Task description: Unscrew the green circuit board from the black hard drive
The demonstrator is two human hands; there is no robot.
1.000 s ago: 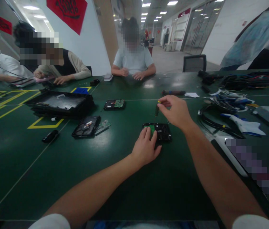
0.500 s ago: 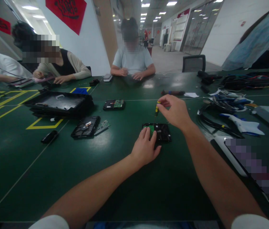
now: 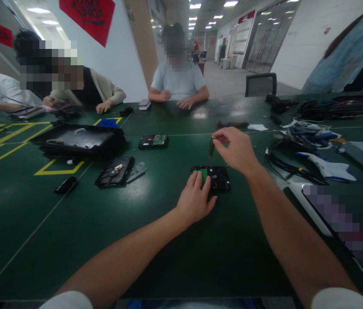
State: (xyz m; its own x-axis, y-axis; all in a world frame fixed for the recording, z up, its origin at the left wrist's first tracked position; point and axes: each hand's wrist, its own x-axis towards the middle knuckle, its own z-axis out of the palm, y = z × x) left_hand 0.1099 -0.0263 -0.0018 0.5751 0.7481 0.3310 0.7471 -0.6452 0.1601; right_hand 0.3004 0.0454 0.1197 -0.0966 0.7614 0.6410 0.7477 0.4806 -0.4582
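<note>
A black hard drive [image 3: 219, 177] with a green label or board lies on the table in front of me. My left hand [image 3: 194, 197] rests on its left part, fingers spread over the green area and thumb apart near the front edge. Above the drive's back edge, my right hand [image 3: 234, 148] pinches the top of a small screwdriver [image 3: 211, 148] with a yellow-and-dark handle. The screwdriver stands nearly upright, pointing down toward that edge; its thin tip is too blurred to tell whether it touches.
A second drive [image 3: 153, 141], an opened drive [image 3: 115, 171], a circuit board [image 3: 137, 172] and a black casing [image 3: 78, 139] lie to the left. Cables [image 3: 310, 136], a glove [image 3: 326, 166] and a laptop [image 3: 316, 214] are on the right. Another person [image 3: 178, 81] sits opposite.
The screwdriver's handle shows a different side, as if turned between my right fingers. Both my hands keep their places. A person at the left has moved one hand to the right.
</note>
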